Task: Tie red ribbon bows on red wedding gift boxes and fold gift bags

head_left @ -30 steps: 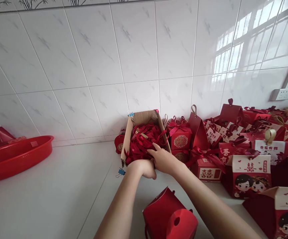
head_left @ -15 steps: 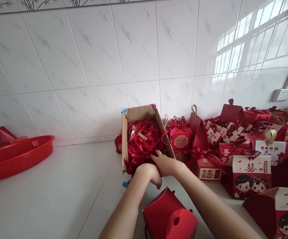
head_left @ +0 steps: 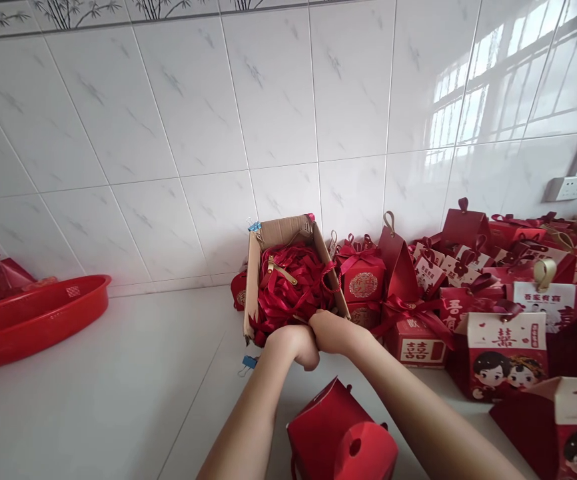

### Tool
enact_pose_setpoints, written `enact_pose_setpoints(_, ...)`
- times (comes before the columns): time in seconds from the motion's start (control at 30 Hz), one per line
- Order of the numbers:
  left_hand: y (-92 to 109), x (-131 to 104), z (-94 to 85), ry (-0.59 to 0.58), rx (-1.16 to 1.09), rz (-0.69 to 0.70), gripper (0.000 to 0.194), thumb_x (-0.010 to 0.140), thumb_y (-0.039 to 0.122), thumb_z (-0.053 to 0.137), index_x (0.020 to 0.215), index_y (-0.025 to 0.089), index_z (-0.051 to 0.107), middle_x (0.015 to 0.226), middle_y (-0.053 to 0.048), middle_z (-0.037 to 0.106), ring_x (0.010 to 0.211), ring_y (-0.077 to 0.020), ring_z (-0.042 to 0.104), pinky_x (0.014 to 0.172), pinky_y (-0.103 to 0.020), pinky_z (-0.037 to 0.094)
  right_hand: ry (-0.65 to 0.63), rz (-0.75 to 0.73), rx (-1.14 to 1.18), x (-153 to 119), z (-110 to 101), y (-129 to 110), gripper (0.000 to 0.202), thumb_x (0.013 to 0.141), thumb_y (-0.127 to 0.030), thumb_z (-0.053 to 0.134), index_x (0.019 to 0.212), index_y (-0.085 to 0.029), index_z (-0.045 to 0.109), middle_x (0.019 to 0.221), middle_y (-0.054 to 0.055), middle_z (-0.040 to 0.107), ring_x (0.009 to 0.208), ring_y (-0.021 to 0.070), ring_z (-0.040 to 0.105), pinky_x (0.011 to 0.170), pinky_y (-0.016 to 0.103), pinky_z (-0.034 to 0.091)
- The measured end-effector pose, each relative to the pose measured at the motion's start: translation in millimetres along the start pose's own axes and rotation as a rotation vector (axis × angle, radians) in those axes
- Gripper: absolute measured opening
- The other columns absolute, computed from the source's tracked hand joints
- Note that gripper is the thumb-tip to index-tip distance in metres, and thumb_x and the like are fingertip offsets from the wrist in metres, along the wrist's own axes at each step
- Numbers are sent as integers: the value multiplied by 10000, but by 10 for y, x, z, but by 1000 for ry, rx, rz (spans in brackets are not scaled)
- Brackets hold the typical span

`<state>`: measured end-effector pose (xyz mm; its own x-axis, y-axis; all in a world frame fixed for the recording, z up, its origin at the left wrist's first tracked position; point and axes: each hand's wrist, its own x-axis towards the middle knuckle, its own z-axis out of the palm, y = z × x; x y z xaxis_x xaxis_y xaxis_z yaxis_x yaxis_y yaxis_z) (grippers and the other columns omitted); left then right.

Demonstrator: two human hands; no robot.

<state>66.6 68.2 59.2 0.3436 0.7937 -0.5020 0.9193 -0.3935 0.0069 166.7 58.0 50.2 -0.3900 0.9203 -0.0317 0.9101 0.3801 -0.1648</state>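
Observation:
A cardboard box (head_left: pixel 252 283) filled with tangled red ribbons (head_left: pixel 293 287) stands against the wall. My left hand (head_left: pixel 296 343) bends at the wrist by the box's near edge, its fingers curled downward. Right against it, my right hand (head_left: pixel 334 332) is closed at the near right corner of the ribbons. Whatever either hand holds is hidden behind the knuckles. Below my hands, between the forearms, sits a red gift box (head_left: pixel 326 427) with a round hole in its flap. A gold-coloured strip (head_left: pixel 282 272) lies on top of the ribbons.
Many red wedding gift boxes (head_left: pixel 508 353) crowd the right side. A red plastic basket (head_left: pixel 43 327) stands at the left with red packages behind it. Blue binder clips (head_left: pixel 249 362) grip the cardboard box. A white power strip (head_left: pixel 573 188) is at the far right wall.
My right hand's fingers, spread over the ribbons before, are now curled in. The two hands have come together. The view has shifted very slightly.

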Motion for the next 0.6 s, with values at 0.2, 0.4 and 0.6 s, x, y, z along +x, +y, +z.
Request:
enact_pose_setpoints(0.2,-122,-12,-51,58,-23,28,207,813,241,649,979,120,627,947,-63,667,814,-170,639,705,-333,540,125,31,155,60,49,-23,213,897,-268,583,1037,-111,620,1031,85,641,902,176,635,785,350,537)
enact_pose_setpoints(0.4,-117,-306,-188,314,-86,-48,187,834,242,553,945,123,645,931,-133,693,850,-281,662,694,-373,509,580,-57,388,85,-40,11,290,827,14,480,944,-128,703,1033,121,673,952,184,644,846,284,502)
enact_pose_setpoints(0.6,-152,-1099,-278,907,-289,20,393,924,421,375,1274,276,482,1355,-71,528,1179,-283,544,845,-389,495,974,-302,688,-348,-439,33,147,861,-130,539,905,-165,675,920,60,673,841,151,635,755,286,527)
